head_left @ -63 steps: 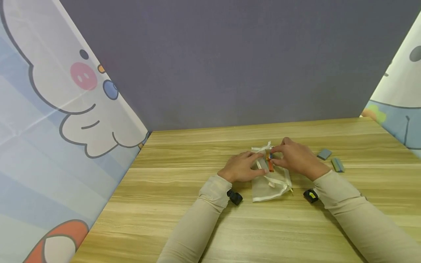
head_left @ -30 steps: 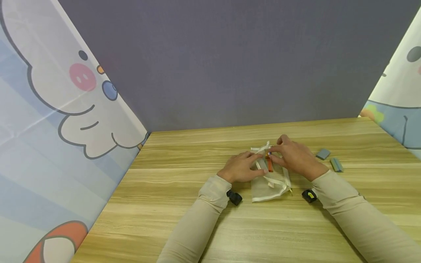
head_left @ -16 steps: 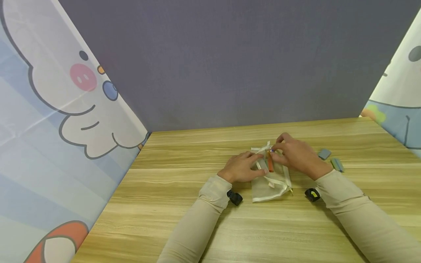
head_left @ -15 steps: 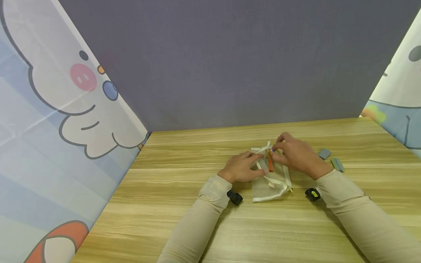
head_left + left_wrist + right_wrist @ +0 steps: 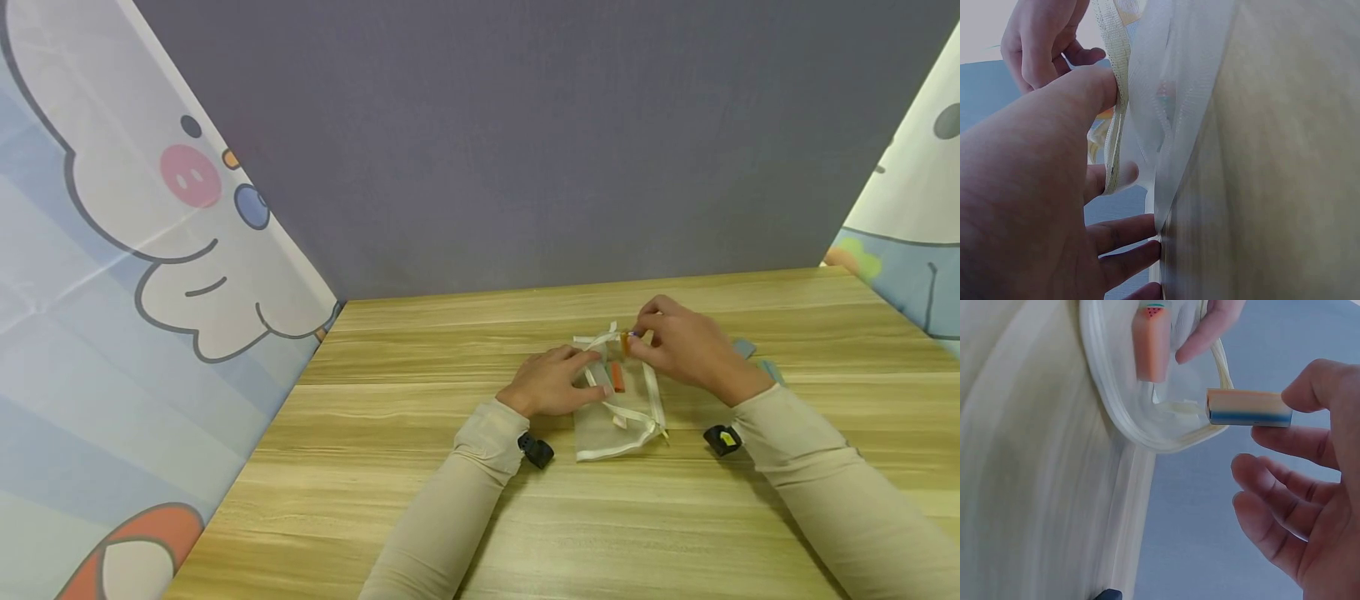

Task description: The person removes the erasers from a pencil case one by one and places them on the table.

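Observation:
A white mesh zip pouch point(image 5: 600, 442) lies on the table with its top gaping. My right hand point(image 5: 686, 346) pinches an orange-and-blue block-shaped eraser point(image 5: 1247, 407) between thumb and index finger, level, overlapping the pouch's rim in the right wrist view; the other fingers curl freely. Inside the pouch sits an orange eraser point(image 5: 1152, 350) with a watermelon print near one end. My left hand point(image 5: 551, 383) rests on the pouch's left side, thumb and index finger stretched apart against the zip edge point(image 5: 1113, 150), which they hold spread.
To the right, partly behind my right wrist, lie a grey block point(image 5: 744, 347) and a green-blue block point(image 5: 772, 372). A grey panel point(image 5: 525, 150) stands along the table's back edge. Cartoon-printed sheets point(image 5: 112, 250) hang at the sides.
My right hand has drawn the orange-and-blue eraser up and to the right, from over the pouch's inside to its far right rim. The left hand and pouch have stayed put.

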Tool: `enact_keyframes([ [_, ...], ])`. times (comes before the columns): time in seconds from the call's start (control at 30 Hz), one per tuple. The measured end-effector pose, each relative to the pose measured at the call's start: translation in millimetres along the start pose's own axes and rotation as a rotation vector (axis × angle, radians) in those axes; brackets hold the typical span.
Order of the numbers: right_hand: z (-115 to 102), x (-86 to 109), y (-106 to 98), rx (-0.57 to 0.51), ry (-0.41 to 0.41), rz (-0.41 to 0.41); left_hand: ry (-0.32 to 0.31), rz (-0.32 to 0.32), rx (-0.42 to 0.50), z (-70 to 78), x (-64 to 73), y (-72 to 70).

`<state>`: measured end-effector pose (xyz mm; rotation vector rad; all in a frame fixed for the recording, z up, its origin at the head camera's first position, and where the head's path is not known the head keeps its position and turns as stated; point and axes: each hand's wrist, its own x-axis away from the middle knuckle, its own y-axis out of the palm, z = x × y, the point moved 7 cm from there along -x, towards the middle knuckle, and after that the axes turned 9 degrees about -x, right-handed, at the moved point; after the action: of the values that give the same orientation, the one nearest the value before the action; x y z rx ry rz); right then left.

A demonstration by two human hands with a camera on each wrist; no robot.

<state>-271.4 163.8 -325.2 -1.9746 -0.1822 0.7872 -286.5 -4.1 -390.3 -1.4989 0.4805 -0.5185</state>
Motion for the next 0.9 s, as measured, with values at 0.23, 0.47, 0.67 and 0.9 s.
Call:
enact_keyframes([
  [0.23, 1.6, 0.4, -6.5, -0.017, 0.009, 0.011, 0.006, -0.001, 0.011, 0.0, 0.6, -0.5],
  [0.47, 5.2, 1.6, -11.6, -0.052, 0.035, 0.013, 0.005, -0.002, 0.011, -1.1, 0.9, -0.4],
  [0.67, 6.8, 2.1, -16.7, -0.078, 0.046, 0.035, 0.008, -0.003, 0.015, -1.2, 1.1, -0.2],
  [0.9, 9.7, 2.5, -23.0, -0.108, 0.059, 0.022, 0.006, 0.009, 0.01, -0.8, 1.3, -0.6],
])
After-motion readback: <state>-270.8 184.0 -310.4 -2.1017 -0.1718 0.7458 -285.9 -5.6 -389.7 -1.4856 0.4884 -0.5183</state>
